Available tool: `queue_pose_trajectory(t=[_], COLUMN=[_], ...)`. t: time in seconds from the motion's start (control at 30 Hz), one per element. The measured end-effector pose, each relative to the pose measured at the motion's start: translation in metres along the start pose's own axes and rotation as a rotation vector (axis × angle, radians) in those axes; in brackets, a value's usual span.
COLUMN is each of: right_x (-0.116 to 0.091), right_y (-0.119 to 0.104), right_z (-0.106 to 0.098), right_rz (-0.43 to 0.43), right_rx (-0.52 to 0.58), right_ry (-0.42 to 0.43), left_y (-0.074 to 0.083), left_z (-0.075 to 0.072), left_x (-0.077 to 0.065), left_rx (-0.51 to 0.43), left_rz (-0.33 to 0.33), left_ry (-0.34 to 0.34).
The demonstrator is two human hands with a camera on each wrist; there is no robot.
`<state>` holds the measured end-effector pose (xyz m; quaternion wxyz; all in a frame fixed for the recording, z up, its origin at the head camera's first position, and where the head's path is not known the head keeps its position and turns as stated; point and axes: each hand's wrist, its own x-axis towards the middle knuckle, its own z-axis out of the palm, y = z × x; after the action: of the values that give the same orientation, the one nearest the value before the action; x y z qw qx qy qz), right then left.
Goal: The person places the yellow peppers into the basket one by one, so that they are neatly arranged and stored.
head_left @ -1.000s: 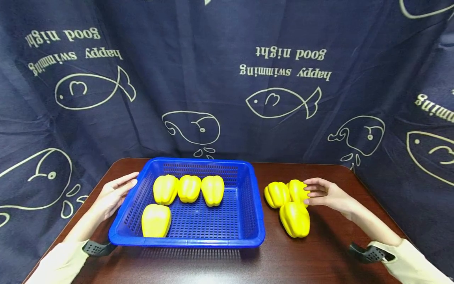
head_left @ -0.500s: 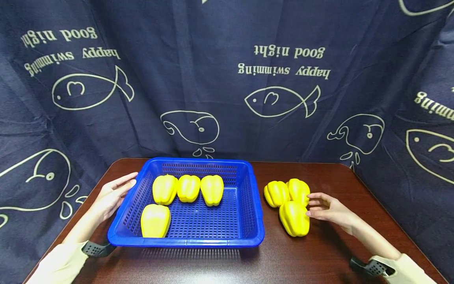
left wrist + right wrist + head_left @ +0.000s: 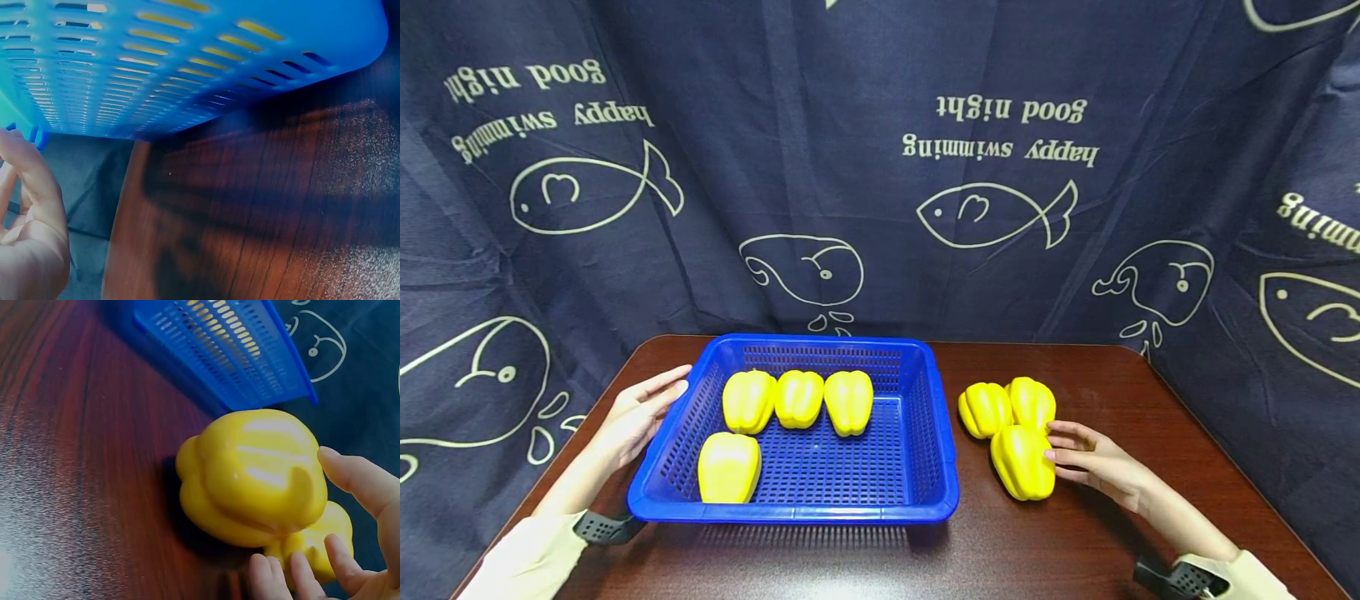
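A blue plastic basket (image 3: pixel 793 512) stands on the table, with yellow bell peppers lying inside it. My left hand (image 3: pixel 634 423) rests at its left rim, fingers extended; in the left wrist view the fingertips are right at the rim's edge. To the basket's right lie three more yellow bell peppers, grouped together. Beside the nearest bell pepper (image 3: pixel 1022 465) is my right hand (image 3: pixel 1105 467), fingers loosely bent and spread. The right wrist view has the thumb (image 3: pixel 359 481) right at this pepper's side, the other fingers apart below it.
Behind the front pepper sit the left back pepper (image 3: pixel 983 411) and the right back pepper (image 3: pixel 1032 402). Inside the basket, three peppers form a back row and a single pepper (image 3: pixel 728 468) lies at the front left. A dark blue printed curtain (image 3: pixel 865 183) hangs behind the brown table (image 3: pixel 1037 558).
My right hand has moved from the right back pepper towards me, to the right side of the front pepper. The left hand, basket and peppers stay in place.
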<state>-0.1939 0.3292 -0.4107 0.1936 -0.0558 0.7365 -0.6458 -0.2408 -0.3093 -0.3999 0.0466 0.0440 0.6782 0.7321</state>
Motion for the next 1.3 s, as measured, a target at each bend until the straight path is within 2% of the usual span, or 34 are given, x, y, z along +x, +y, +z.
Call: queue_pose_trajectory(t=[0.37,0.63,0.93,1.3], right_x=[0.002,0.002,0.002,0.003], right_y=[0.001,0.004,0.005,0.004], right_z=[0.017,0.021,0.025,0.028], right_rz=[0.101,0.109,0.089,0.084], right_rx=[-0.068,-0.080,-0.079,-0.088], right_ry=[0.029,0.052,0.048,0.062], left_y=[0.001,0.000,0.000,-0.002], left_z=[0.000,0.000,0.001,0.001], left_x=[0.000,0.000,0.001,0.001], left_rx=[-0.026,-0.020,-0.058,-0.042], left_rz=[0.006,0.006,0.015,0.012], left_ry=[-0.008,-0.014,-0.033,-0.017])
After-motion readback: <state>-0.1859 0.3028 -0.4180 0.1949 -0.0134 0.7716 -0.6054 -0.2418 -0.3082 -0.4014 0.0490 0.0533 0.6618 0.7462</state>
